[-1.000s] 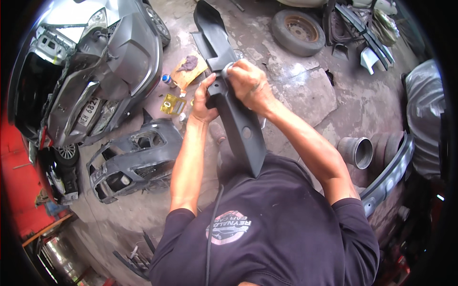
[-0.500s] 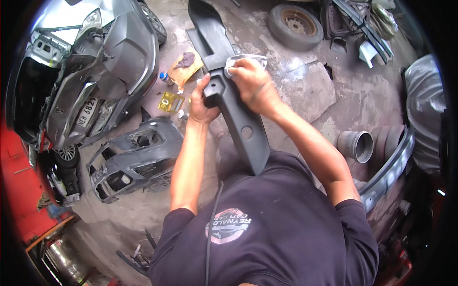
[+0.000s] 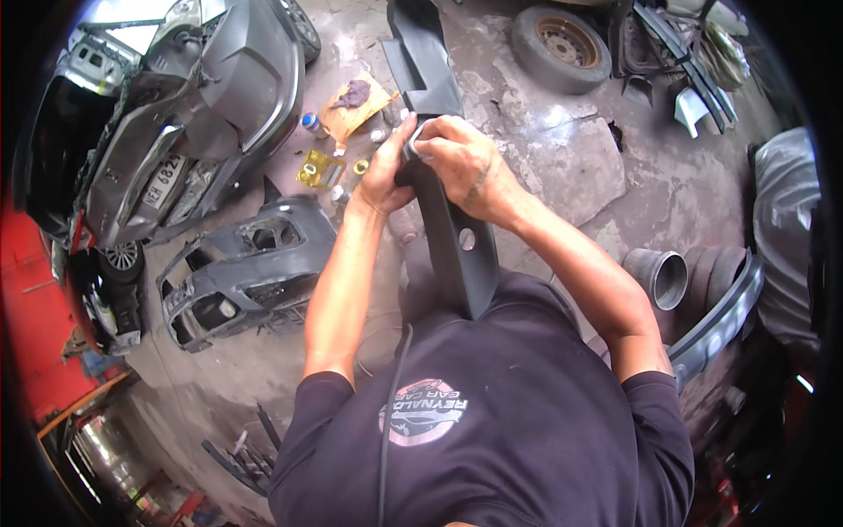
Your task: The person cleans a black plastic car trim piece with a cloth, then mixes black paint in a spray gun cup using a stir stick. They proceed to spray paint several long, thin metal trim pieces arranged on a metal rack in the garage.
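Note:
A long black plastic car trim piece (image 3: 443, 233) runs from my lap away past the top of the picture. It has a round hole near its close end and a rectangular recess farther up. My left hand (image 3: 382, 183) is closed round its left edge, at the step midway along. Pressed on that same step, my right hand (image 3: 465, 171) pinches a folded grey-white sheet (image 3: 416, 139). Only a sliver of the sheet shows between the two hands, and the fingers cover the rest.
A damaged grey car (image 3: 237, 79) stands at the left, with a loose bumper (image 3: 281, 250) on the floor below it. Cans, a yellow tin (image 3: 320, 169) and a cloth on brown paper (image 3: 356, 97) lie ahead. A spare wheel (image 3: 562, 48) and a metal cylinder (image 3: 659, 277) are at the right.
My right hand has moved slightly down and inward with the sheet, against the step beside my left thumb. The trim piece's far end has swung to the right.

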Tool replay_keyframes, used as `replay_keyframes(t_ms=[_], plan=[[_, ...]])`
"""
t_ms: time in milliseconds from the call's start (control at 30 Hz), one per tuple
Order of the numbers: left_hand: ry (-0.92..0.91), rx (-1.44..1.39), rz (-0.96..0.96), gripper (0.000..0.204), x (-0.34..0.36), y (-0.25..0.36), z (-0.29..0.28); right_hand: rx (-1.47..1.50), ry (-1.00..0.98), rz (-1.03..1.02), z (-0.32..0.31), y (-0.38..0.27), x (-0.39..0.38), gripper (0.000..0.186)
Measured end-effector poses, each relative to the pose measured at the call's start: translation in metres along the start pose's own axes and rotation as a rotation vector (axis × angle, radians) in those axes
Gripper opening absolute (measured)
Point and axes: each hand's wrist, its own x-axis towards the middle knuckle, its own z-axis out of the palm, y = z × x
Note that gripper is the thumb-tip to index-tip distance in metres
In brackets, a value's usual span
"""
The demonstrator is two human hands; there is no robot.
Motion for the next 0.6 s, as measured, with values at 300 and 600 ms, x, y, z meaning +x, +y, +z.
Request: replay_keyframes(t_ms=[300,600], plan=[[0.151,0.149,-0.163,0.037,0.021,-0.015,-0.015,-0.156,-0.285,-0.172,0.014,-0.013,-0.059,0.024],[0.233,0.247,-0.197,0.034,0.029,-0.005,0.002,-0.168,-0.579,-0.156,0.015,-0.036,-0.056,0.017]])
